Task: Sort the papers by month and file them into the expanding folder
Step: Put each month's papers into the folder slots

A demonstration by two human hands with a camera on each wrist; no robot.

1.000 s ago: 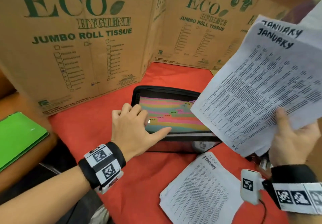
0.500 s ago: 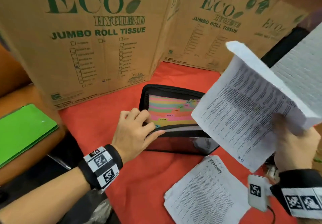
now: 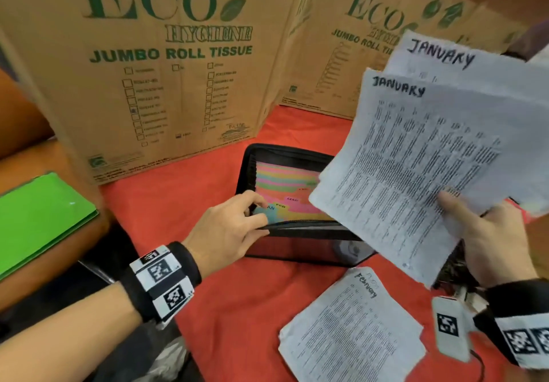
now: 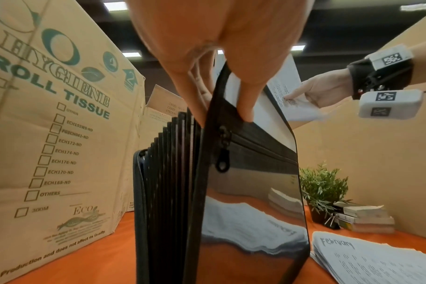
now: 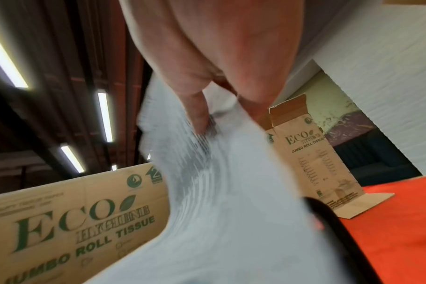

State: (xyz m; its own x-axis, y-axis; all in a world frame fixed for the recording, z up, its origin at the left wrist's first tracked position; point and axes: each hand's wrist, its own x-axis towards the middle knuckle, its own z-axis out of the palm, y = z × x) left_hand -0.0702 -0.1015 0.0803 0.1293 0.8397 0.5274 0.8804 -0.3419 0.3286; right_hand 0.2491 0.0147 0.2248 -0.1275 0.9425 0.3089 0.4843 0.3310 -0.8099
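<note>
A black expanding folder [image 3: 300, 248] stands open on the red cloth, its coloured dividers [image 3: 285, 185] showing tabs JAN, FEB, MAR. My left hand [image 3: 234, 224] pinches the folder's front wall [image 4: 253, 173], thumb outside, fingers inside by the JAN tab [image 3: 267, 208]. My right hand [image 3: 490, 239] grips a sheaf of printed sheets marked JANUARY [image 3: 416, 159], held up to the right, over the folder's right end. In the right wrist view the January sheets [image 5: 219, 182] are blurred under my thumb. A stack headed February [image 3: 353, 328] lies flat in front of the folder.
Tall cardboard boxes [image 3: 166, 64] wall off the back and right [image 3: 371, 34]. A green folder [image 3: 38, 218] lies on the brown surface at left. In the left wrist view a small potted plant [image 4: 321, 190] and a pile of books [image 4: 367, 219] sit at the right.
My left fingers have moved from the coloured dividers to the folder's front edge, by the JAN tab. The January sheets tipped edge-on, then turned face up again and lower over the folder.
</note>
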